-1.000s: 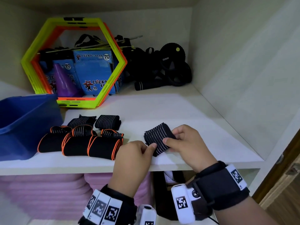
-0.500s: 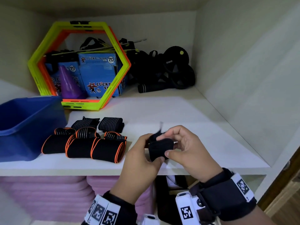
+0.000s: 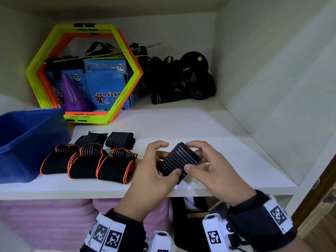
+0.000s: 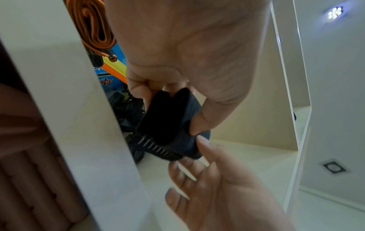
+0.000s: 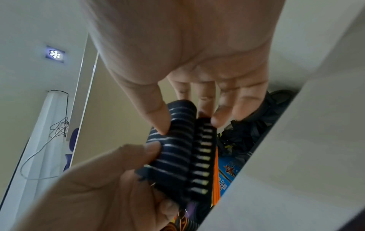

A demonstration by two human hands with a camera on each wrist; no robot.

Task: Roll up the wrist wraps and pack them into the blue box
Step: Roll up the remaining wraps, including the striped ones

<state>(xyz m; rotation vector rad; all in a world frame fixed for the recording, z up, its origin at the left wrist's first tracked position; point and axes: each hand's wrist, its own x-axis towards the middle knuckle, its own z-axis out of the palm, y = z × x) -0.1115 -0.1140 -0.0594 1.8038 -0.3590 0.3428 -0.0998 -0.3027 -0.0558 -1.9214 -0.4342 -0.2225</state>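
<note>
A black wrist wrap with pale stripes (image 3: 179,160) is partly rolled and held just above the shelf's front. My left hand (image 3: 170,159) grips its lower left end between thumb and curled fingers. My right hand (image 3: 190,156) pinches the upper right end. The left wrist view shows the roll's dark end (image 4: 168,121) in my left hand (image 4: 168,109). In the right wrist view, my right hand (image 5: 189,125) pinches the striped roll (image 5: 181,150). The blue box (image 3: 27,142) stands at the left. Three orange-edged rolls (image 3: 116,169) and two striped rolls (image 3: 120,140) lie beside it.
Yellow and orange hexagon frames (image 3: 83,73) lean at the back left, around blue cartons (image 3: 107,84) and a purple cone (image 3: 72,95). Black fitness gear (image 3: 181,79) fills the back corner. Pink mats (image 3: 45,219) lie under the shelf edge (image 3: 72,190). A wall closes the right side.
The wrap went from a flat striped piece to a bunched lump, and now to a thicker roll with its stripes up. Both hands stayed on it.
</note>
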